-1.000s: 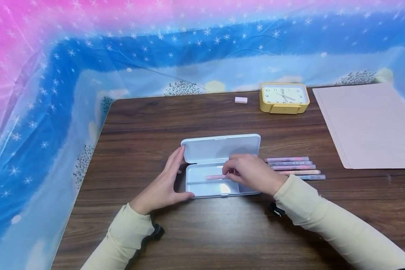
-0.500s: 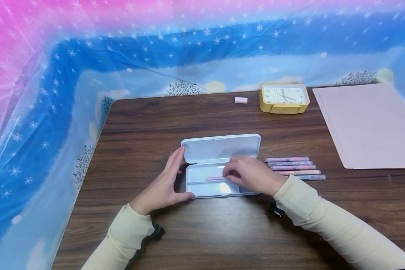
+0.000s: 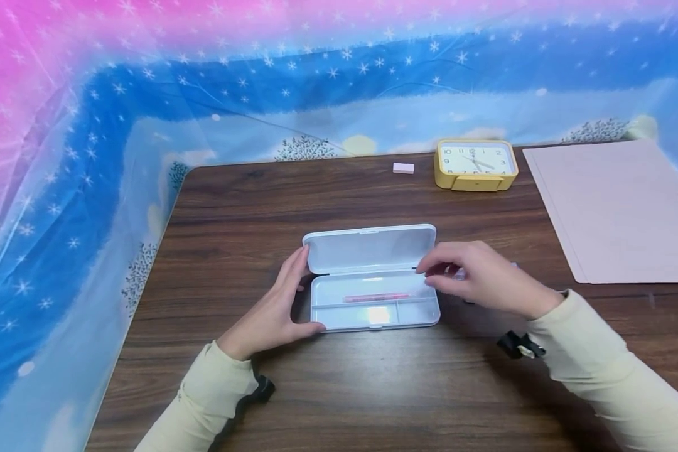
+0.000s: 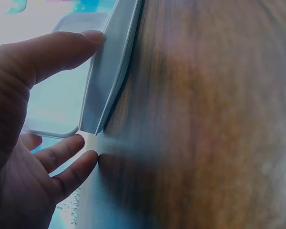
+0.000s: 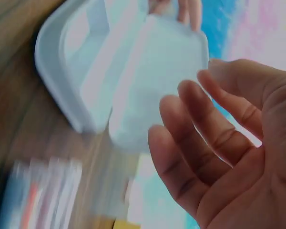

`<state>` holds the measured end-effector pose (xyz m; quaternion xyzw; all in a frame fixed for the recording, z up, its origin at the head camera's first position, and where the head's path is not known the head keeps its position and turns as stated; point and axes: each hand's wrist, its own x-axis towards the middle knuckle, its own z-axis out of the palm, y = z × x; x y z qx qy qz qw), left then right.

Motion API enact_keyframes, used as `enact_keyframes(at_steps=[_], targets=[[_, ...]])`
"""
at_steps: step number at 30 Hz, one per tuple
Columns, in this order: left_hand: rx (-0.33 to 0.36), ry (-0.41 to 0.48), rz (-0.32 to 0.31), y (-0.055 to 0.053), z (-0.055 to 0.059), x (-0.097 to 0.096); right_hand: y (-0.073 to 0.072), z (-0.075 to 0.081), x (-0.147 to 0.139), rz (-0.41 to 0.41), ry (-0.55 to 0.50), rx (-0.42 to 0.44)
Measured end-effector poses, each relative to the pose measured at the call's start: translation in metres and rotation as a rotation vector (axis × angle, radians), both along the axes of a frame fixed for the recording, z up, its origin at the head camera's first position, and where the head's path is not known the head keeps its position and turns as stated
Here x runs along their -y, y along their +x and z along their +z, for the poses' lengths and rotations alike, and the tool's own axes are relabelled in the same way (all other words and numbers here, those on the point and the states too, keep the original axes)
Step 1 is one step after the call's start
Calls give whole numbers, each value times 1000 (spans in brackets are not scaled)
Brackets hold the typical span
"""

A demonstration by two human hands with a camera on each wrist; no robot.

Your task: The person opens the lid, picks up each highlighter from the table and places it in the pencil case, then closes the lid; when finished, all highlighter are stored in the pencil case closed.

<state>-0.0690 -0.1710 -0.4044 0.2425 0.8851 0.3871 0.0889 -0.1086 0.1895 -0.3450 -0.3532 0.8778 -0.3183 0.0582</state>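
A white pencil case (image 3: 418, 311) lies on the table with its lid (image 3: 370, 251) raised. One pink pen (image 3: 375, 297) rests in its long back compartment. My left hand (image 3: 274, 311) steadies the case from the left, thumb at the front edge and fingers by the lid's side. In the left wrist view that thumb (image 4: 69, 50) touches the case wall, fingers spread. My right hand (image 3: 480, 276) hovers at the right end of the case with fingers bent loosely. Nothing sits between its fingers in the right wrist view. Several pens (image 5: 43, 195) lie beside the case, mostly hidden by this hand in the head view.
Toward the back stand a yellow clock (image 3: 476, 164) and a small pale pink eraser (image 3: 403, 168). A large pale pink folder (image 3: 621, 213) covers the back right of the wooden table (image 3: 248, 207). Patterned cloth (image 3: 339, 69) hangs behind.
My right hand has let go of the pink pen, which now lies in the case, and has moved right and out of the compartment. The left hand has stayed put.
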Motion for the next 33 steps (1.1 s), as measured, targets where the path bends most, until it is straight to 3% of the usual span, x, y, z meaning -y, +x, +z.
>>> enact_keyframes(at_steps=[5,12,22,33], targets=[[-2,-3,3,0,0,0,-9,0,-37,-115,41,39],[19,0,3,1,2,0,-23,-19,-81,-245,106,60],[12,-2,0,0,1,0,-34,-48,-95,-266,160,-17],[5,-7,2,0,1,1,-40,-50,-93,-244,253,1]])
